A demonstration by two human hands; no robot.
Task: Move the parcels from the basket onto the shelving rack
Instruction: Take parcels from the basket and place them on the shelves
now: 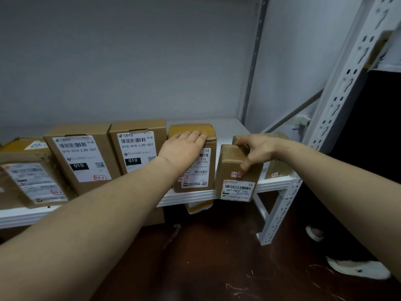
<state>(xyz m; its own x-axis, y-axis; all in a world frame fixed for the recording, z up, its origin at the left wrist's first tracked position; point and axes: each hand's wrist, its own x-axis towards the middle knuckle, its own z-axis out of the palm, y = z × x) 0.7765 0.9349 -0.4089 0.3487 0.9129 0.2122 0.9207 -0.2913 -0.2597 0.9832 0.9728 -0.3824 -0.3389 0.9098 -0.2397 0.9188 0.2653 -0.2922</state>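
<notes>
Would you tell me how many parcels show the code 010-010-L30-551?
2: the left 010 parcel and the right 010 parcel, side by side on the shelf, left of the left hand. Other labels are blurred or covered.

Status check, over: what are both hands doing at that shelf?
Left hand flat on standing parcel. Right hand grips small parcel at shelf lip, not yet set down. Gap behind it free; end parcel close on its right.

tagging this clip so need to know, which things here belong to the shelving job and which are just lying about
Job: right hand gripping the small parcel; left hand flat on the taped parcel; shelving rack.
Lying about: white shoe on the floor.
</notes>
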